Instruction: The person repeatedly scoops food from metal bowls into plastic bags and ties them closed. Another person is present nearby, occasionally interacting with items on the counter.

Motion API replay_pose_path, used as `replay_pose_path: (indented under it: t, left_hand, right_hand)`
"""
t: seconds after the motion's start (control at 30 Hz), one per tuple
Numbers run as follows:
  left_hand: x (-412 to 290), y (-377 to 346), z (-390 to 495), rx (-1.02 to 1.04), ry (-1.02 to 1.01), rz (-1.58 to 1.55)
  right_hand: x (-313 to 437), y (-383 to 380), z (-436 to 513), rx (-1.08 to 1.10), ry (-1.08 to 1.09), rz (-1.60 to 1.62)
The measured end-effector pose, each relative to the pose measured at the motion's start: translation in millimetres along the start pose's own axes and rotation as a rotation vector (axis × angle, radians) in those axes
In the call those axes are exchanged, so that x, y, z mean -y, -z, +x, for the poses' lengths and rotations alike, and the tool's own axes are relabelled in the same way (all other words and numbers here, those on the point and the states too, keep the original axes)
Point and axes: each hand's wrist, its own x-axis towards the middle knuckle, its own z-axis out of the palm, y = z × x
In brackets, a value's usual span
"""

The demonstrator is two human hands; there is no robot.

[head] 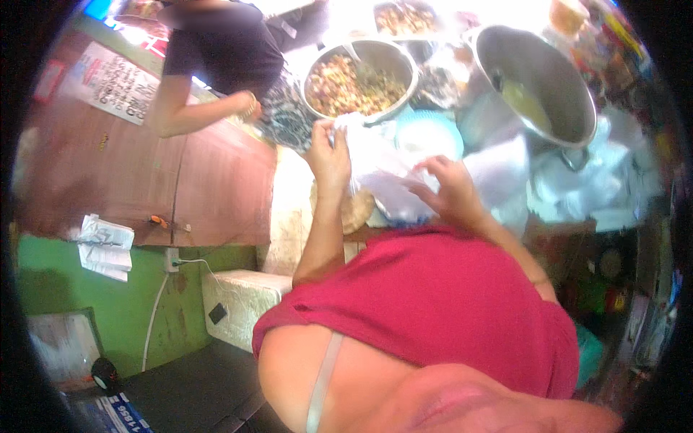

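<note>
My left hand pinches the edge of a thin white plastic bag between thumb and fingers, just below a large metal bowl of chopped, mixed food. To its right, my right hand has its fingers spread and a little bent at the bag's other side; whether it touches the plastic is blurred. Behind the bag sits a light blue round container with something white in it. A spoon or ladle handle leans in the bowl.
A deep metal pot with yellowish liquid stands at the right, beside more plastic bags. A tray of food lies farther back. Another person stands at the upper left. A white foam box is on the lower left.
</note>
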Motion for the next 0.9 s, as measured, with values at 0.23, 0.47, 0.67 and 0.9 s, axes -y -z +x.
replay_pose_path:
  t: [0.23, 0.47, 0.67, 0.9]
  left_hand:
    - [15.1, 9.6, -7.7, 0.066, 0.236, -0.262]
    - [-1.2, -20.8, -47.8, 0.395, 0.015, -0.232]
    - [13.8, -13.7, -51.7, 0.333, 0.267, -0.650]
    - [10.8, -12.7, -60.1, 0.424, -0.043, -0.083]
  right_hand:
    - [-11.1, 10.1, -5.5, 0.179, -0.380, 0.350]
    - [-22.3, -9.6, 19.9, 0.176, -0.343, 0.705]
    - [-24.8, -13.0, 15.9, 0.090, -0.628, 1.138]
    - [-14.7, -19.3, 10.8, 0.161, -0.455, 1.115]
